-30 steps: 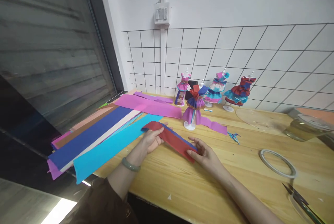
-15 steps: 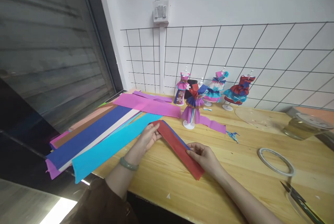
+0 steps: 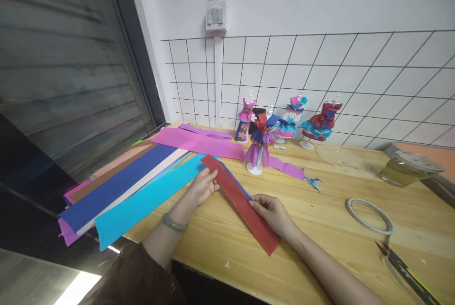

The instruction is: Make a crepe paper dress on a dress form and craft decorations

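A long red paper strip (image 3: pixel 241 203) slants over the table's front part, with a blue strip (image 3: pixel 236 180) showing along its right edge. My left hand (image 3: pixel 204 185) pinches the red strip near its upper left end, thumb on top. Lower down, my right hand (image 3: pixel 270 211) grips the right edge of both strips between thumb and fingers. Just behind stands a small dress form (image 3: pixel 262 146) in red, blue and purple paper. A bright blue strip (image 3: pixel 149 200) lies left of my left hand.
Stacked coloured strips (image 3: pixel 124 184) cover the table's left side. Three more dressed forms (image 3: pixel 322 122) stand by the grid wall. At right are a tape roll (image 3: pixel 369 216), scissors (image 3: pixel 403 267) and a clear container (image 3: pixel 408 170). A purple strip (image 3: pixel 284 166) lies behind.
The red strip's upper end now extends past my left hand, and its lower end reaches nearer the front edge. The view has shifted slightly to the right.
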A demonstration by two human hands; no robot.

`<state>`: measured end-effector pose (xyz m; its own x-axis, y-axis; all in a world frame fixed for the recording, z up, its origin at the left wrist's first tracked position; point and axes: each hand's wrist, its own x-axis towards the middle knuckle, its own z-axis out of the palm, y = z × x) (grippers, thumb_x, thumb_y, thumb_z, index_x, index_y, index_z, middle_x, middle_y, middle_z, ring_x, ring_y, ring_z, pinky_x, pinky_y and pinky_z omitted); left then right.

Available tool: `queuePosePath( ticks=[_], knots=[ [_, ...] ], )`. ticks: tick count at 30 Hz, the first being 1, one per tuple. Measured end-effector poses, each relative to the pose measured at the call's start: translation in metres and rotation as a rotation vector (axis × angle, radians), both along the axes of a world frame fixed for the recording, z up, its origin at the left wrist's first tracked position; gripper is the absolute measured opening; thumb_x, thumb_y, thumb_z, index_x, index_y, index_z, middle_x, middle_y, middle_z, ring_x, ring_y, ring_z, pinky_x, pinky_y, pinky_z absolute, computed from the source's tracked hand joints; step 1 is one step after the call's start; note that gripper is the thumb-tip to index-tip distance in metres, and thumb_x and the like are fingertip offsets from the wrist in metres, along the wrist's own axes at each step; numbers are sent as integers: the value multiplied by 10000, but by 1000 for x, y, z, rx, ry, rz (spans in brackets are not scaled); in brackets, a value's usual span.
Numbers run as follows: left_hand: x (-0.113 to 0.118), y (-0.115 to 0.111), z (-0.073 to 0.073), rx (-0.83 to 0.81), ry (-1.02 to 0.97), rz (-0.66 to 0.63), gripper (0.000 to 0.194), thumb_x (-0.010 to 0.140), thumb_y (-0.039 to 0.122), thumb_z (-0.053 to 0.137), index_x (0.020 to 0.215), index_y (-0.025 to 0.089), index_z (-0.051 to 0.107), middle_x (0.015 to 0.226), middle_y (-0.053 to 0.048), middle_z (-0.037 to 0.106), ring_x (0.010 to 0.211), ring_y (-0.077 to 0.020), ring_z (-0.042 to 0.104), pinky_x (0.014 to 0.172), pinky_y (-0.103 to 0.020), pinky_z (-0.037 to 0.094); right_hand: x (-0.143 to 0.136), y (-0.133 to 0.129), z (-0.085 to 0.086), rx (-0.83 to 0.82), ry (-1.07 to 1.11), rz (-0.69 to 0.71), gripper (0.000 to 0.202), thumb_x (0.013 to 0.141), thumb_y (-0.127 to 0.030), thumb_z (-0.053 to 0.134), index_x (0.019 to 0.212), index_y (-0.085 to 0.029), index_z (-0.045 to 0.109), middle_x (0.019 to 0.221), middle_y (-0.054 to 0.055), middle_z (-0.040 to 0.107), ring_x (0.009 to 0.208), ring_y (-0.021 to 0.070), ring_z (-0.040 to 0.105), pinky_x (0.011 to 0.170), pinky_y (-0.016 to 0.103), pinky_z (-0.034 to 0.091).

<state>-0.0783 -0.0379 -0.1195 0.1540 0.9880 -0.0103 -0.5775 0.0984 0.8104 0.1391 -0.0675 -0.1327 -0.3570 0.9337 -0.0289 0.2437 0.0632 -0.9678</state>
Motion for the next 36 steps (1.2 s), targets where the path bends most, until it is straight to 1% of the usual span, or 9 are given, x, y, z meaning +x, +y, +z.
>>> queuePosePath(
  ticks=[5,12,15,19,27,32,36],
  knots=[
    [-2,1,-1,41,-16,0,269,746,184,612,1004,185,539,1049,-92,625,924,-201,615,816,-383,486,2,2,-2,10,15,-50,379,692,-531,579,702,-155,626,610,5,616,542,124,511,509,234,387],
    [-3,-1,4,24,-32,17,223,775,181,568,998,181,555,1020,-88,636,902,-192,619,824,-373,478,3,3,-3,10,6,-29,422,712,-570,528,659,-158,603,561,-17,550,506,102,439,470,216,336],
    [-4,-1,4,23,-34,10,212,769,170,571,981,176,560,1020,-89,635,903,-193,617,823,-373,477,2,3,-3,26,3,-49,424,717,-572,518,644,-158,574,551,-24,515,505,98,414,477,218,328],
    [-3,-1,3,33,-37,-4,262,746,137,587,1002,177,552,1032,-91,630,917,-201,611,827,-380,475,0,1,0,58,-10,-72,410,739,-556,497,626,-163,530,557,-27,477,520,101,398,505,227,326],
    [-4,-2,8,14,-67,40,330,724,76,577,1036,175,544,1056,-94,622,961,-203,595,845,-372,467,3,4,-3,70,-5,-108,397,753,-544,489,665,-162,553,603,-9,526,561,124,446,555,242,359],
    [-8,3,0,24,-96,48,330,742,53,536,1049,176,540,1041,-88,628,934,-197,604,826,-377,475,3,4,-1,62,13,-102,392,754,-533,497,645,-159,540,584,-15,529,543,117,455,547,239,367],
    [-12,8,-7,46,-119,63,328,744,43,523,1043,178,543,1014,-78,639,920,-194,608,818,-377,477,2,3,0,55,30,-92,375,770,-508,492,684,-148,549,607,-9,543,557,113,469,561,242,380]
  ],
)
